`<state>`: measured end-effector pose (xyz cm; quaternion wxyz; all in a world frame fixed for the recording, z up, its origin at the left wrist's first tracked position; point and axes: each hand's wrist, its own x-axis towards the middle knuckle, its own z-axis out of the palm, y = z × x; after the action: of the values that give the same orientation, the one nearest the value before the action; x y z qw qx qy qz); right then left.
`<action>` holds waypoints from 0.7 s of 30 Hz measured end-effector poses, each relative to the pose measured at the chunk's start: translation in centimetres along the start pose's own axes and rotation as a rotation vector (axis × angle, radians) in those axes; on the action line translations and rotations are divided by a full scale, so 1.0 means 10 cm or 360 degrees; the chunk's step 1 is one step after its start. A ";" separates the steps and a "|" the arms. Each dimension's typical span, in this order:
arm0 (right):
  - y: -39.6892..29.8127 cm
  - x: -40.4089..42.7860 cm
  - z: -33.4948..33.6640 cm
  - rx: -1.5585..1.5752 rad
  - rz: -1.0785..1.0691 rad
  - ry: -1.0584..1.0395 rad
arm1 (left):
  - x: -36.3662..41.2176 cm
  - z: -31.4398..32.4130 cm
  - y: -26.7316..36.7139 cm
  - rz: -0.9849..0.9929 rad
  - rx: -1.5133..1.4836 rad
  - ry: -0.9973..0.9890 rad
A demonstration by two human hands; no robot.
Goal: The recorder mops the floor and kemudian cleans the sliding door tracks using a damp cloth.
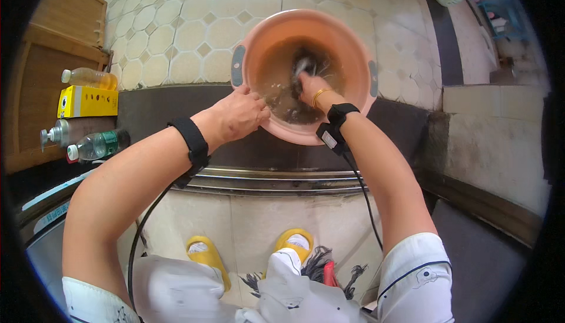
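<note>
A round pink plastic basin (304,16) holds murky brownish water (276,80) and has grey grips at its two sides. My left hand (236,113) has its fingers curled over the basin's near-left rim. Inside the basin, my right hand (312,87) is closed on a dark wet item (304,65) at the water's surface. Splashes and motion blur hide what that item is, and its lower part is under water. A gold-coloured bangle (318,97) circles my right wrist, and both forearms carry black straps with cables.
The basin straddles a dark threshold (176,111) and patterned floor tiles (229,34). Bottles (95,144) and a yellow box (88,101) stand at left by a wooden door (57,62). A metal track (273,179) crosses before my yellow slippers (207,252). Grey mop strands (315,263) lie nearby.
</note>
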<state>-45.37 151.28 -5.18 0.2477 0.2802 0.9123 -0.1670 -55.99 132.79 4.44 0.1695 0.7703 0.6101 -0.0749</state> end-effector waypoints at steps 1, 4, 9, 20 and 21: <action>-0.01 -0.01 -0.04 -0.0003 0.0012 0.0005 | -0.06 0.00 -0.04 0.0041 -0.0051 0.0028; -0.08 -0.18 -0.40 0.0097 0.0306 0.0070 | -0.21 -0.12 -0.08 0.0066 -0.0150 0.0046; -0.34 -0.38 -0.53 0.0006 0.0015 0.0035 | -0.24 -0.03 -0.28 -0.0056 -0.0853 0.0101; -0.85 -0.94 -0.99 0.0359 -0.0321 0.0901 | 0.36 -0.15 -0.07 -0.0649 -0.3799 0.0546; -0.93 -0.93 -0.90 0.0296 -0.0268 0.1122 | 0.38 -0.09 -0.11 -0.0575 -0.4111 0.0632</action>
<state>-47.42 143.94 8.82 -0.1229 0.2658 0.9423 -0.1624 -56.17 136.83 3.88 0.6738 -0.0388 0.3499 0.6497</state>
